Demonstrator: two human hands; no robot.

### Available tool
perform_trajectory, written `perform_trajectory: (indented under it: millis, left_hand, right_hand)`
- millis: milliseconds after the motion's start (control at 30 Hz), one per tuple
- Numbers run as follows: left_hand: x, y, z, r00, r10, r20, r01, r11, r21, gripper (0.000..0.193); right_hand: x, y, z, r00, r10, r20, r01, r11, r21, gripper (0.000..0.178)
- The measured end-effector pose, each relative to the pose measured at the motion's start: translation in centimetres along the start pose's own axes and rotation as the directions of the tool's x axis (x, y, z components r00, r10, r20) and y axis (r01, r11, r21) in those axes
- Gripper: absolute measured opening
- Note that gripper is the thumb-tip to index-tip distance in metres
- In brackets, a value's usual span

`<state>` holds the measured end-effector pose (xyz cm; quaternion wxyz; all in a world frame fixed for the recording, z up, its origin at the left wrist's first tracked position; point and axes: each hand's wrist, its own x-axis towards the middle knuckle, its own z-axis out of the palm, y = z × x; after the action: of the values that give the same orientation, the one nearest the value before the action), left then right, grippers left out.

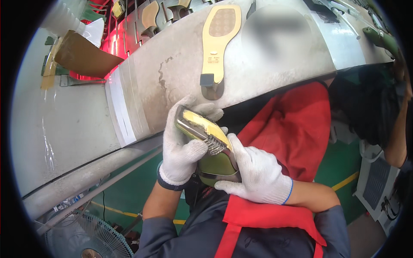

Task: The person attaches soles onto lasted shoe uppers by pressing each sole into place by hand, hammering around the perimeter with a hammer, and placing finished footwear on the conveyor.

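Both my hands wear white knit gloves and hold a dark olive green shoe point(217, 165) just off the front edge of the bench. Its underside is turned partly up and shows a pale yellow surface, with grey ridged material along one side. My left hand point(178, 148) wraps the far left end, thumb across the side. With thumb and fingers, my right hand point(260, 174) grips the near end. On the bench beyond lies a yellow-tan shoe sole point(214, 45) with a heel point(211, 87) at its near end, apart from my hands.
A red-lit channel point(122, 38) at the far left holds more sole pieces. A brown curved sheet point(84, 56) and a white duct point(64, 17) stand beside it. Below left is a fan point(86, 236). Another person's arm point(398, 129) shows at the right. Red cloth point(297, 124) hangs by my right arm.
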<state>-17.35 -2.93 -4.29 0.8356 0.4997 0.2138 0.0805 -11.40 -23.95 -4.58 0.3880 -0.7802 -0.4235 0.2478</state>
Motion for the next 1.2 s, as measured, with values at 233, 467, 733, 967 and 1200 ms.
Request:
perform_trajectory:
  millis: [233, 467, 733, 967, 1200]
  left_hand:
    - [-0.9, -2.3, 0.0, 0.993, 0.089, 0.082, -0.073, 0.981, -0.18, 0.097]
    - [-1.6, -1.8, 1.6, 0.982, 0.141, 0.122, -0.142, 0.99, -0.002, 0.107]
    - [-1.8, -2.3, 1.1, 0.939, 0.213, 0.271, -0.222, 0.975, 0.002, 0.114]
    - [-1.8, -2.0, 1.3, 0.947, 0.198, 0.254, -0.221, 0.973, 0.067, 0.113]
    - [-1.6, -1.6, 0.4, 0.935, 0.189, 0.299, -0.265, 0.934, 0.238, 0.115]
  right_hand:
    - [0.1, 1.3, -3.0, 0.991, -0.131, -0.023, 0.132, 0.989, 0.059, 0.088]
    - [1.9, -0.2, -7.1, 0.997, 0.011, -0.078, 0.038, 0.797, 0.603, 0.032]
    - [3.1, 0.0, -8.9, 0.991, -0.127, 0.048, 0.075, 0.804, 0.59, 0.021]
    - [3.6, -0.7, -9.6, 0.992, -0.084, 0.089, 0.018, 0.821, 0.571, 0.015]
    - [4.3, -1.1, -9.4, 0.99, -0.086, 0.116, 0.014, 0.858, 0.514, 0.01]
